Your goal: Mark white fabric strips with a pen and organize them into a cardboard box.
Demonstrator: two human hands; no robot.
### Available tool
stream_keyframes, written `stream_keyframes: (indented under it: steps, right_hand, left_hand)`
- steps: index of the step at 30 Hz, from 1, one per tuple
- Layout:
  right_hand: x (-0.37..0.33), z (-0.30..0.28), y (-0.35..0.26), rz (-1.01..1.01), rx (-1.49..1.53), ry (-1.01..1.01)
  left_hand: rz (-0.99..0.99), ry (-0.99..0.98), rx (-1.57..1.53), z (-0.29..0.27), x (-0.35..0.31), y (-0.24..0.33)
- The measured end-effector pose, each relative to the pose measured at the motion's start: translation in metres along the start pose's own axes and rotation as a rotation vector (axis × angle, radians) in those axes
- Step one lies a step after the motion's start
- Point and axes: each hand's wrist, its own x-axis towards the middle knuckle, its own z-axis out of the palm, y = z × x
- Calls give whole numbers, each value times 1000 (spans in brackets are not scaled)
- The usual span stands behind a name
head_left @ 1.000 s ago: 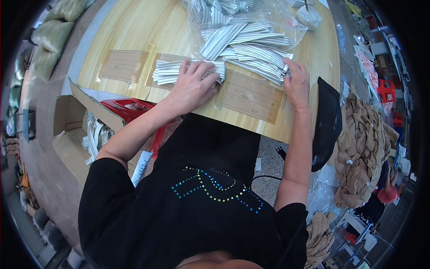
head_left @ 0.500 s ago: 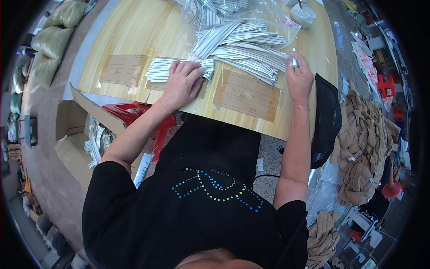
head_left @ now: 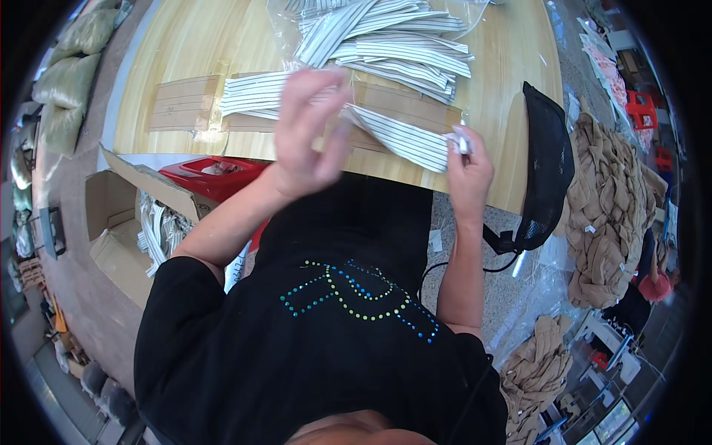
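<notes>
My right hand (head_left: pixel 470 170) pinches the right end of a white fabric strip with dark stripes (head_left: pixel 408 142), near the table's front edge. A small white object (head_left: pixel 463 138) also shows at those fingertips; its kind is unclear. The strip slants back toward my left hand (head_left: pixel 308 141), which is raised, blurred and open, with fingers apart. Beneath and behind that hand, striped fabric (head_left: pixel 251 95) lies flat, partly hidden. A loose pile of similar striped strips (head_left: pixel 397 52) lies farther back. Cardboard pieces (head_left: pixel 182 104) are taped onto the wooden tabletop (head_left: pixel 245 37).
A black mesh-covered object (head_left: pixel 547 163) sits at the table's right edge. Below left are an open carton (head_left: pixel 115 256) holding striped fabric and a red plastic stool (head_left: pixel 208 176). Brown garments (head_left: pixel 608 215) are heaped on the right. Clear plastic (head_left: pixel 285 37) lies by the pile.
My left hand has lifted off the flat fabric and its fingers have spread. My right hand has moved left and nearer, and now holds a strip end. The table has shifted in view.
</notes>
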Motion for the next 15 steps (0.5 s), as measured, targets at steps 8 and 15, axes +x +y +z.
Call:
stream_keyframes:
  steps: [8,15]
  right_hand:
    - [10,3,34,-222,-201,80]
    - [5,0,28,-180,-240,138]
  left_hand:
    - [-53,-823,159,88,-45,48]
    - [-60,-869,211,88,-49,55]
